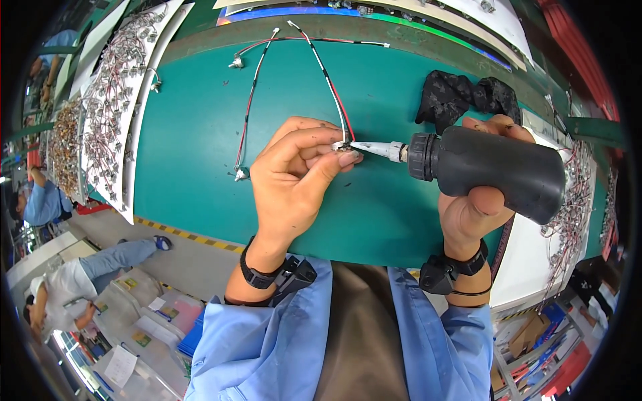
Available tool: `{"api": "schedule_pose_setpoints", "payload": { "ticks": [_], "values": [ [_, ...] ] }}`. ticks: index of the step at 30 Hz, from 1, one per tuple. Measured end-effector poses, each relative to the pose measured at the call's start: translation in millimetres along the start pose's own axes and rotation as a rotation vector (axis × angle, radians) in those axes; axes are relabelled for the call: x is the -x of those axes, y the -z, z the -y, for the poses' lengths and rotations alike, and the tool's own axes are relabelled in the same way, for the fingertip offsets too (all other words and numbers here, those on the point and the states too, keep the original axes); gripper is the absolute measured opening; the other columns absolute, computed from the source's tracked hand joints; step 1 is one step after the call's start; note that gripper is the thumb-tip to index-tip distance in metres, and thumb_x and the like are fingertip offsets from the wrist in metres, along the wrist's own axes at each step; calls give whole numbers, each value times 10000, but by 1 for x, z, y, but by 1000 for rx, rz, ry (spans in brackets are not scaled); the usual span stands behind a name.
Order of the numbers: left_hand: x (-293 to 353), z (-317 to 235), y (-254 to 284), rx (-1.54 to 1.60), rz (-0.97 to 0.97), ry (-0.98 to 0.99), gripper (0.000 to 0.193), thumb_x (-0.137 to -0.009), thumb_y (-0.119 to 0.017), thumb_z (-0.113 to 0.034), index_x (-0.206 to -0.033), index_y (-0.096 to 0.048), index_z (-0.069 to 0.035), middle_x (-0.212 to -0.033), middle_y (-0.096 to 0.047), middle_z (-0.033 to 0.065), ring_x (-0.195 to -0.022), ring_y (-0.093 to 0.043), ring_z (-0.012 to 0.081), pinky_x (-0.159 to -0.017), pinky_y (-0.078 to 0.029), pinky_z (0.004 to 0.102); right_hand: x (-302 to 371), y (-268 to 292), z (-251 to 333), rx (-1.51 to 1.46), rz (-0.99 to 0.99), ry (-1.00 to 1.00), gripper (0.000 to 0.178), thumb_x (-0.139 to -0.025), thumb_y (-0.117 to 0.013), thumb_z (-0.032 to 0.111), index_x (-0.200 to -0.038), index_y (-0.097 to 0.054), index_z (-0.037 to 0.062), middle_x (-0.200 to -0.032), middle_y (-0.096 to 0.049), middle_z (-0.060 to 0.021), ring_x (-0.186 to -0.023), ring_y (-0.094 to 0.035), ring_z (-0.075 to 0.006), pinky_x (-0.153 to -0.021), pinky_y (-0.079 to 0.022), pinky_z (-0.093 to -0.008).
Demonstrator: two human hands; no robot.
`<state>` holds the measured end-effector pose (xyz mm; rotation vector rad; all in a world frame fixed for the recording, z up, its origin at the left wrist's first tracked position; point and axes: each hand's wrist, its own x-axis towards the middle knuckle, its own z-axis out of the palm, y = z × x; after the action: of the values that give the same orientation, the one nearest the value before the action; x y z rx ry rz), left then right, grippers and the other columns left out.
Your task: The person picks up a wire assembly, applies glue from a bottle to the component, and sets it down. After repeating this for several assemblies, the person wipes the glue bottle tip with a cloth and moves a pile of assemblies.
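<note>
Left hand [293, 184] pinches a small wired component [344, 147] above the green mat [194, 134], right hand [461, 212] grips the black bottle [501, 170] — component likely light, hard, wires [327, 77] easily strained; best held by its body.

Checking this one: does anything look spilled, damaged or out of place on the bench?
No obvious spill or damage. Slightly untidy, though: small dark specks mark the green work surface, a crumpled black cloth lies at its far right, and dark smudges show on the left hand. Their source isn't visible.
</note>
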<state>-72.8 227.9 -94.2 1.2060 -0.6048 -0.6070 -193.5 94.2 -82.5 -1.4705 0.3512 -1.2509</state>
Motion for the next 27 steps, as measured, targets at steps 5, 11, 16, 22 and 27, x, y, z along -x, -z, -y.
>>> {"api": "schedule_pose_setpoints", "payload": {
  "ticks": [5, 11, 16, 22, 27],
  "values": [
    [0, 0, 0, 4, 4, 6, 180, -731, -544, 154, -906, -541, 110, -964, -505, 144, -819, -607, 211, -722, -526, 264, -2, -1, -3, -35, -13, 76, 795, -601, -700, 458, -1138, -391, -40, -1127, -458, -125, -854, -587, -267, -750, -485, -367],
    [0, 0, 0, 42, 9, 14, 178, -736, -539, 151, -910, -538, 113, -964, -505, 145, -826, -610, 225, -727, -527, 280, -2, 3, -4, 12, -12, 108, 781, -615, -691, 455, -1142, -398, -42, -1138, -454, -131, -830, -596, -273, -748, -482, -365],
    [1, 0, 0, 51, 14, 14, 175, -743, -530, 147, -916, -533, 116, -966, -503, 145, -826, -611, 233, -733, -529, 293, -2, 2, -4, -21, -6, 104, 769, -622, -688, 455, -1135, -407, -44, -1141, -452, -131, -829, -598, -276, -755, -480, -368],
    [3, -1, 0, 66, 6, 29, 171, -753, -520, 143, -923, -523, 123, -961, -500, 142, -825, -612, 245, -738, -532, 308, 3, 4, -2, 73, -18, 55, 790, -665, -660, 505, -1190, -362, -4, -1027, -524, -161, -1038, -487, -231, -905, -423, -385],
    [0, 0, 0, 58, 5, 56, 167, -758, -522, 137, -924, -519, 124, -956, -498, 141, -824, -611, 251, -735, -534, 318, -2, -3, -8, -76, -78, 91, 748, -618, -718, 411, -1130, -419, -46, -1096, -491, -136, -835, -597, -279, -760, -476, -362]
  ]
}}
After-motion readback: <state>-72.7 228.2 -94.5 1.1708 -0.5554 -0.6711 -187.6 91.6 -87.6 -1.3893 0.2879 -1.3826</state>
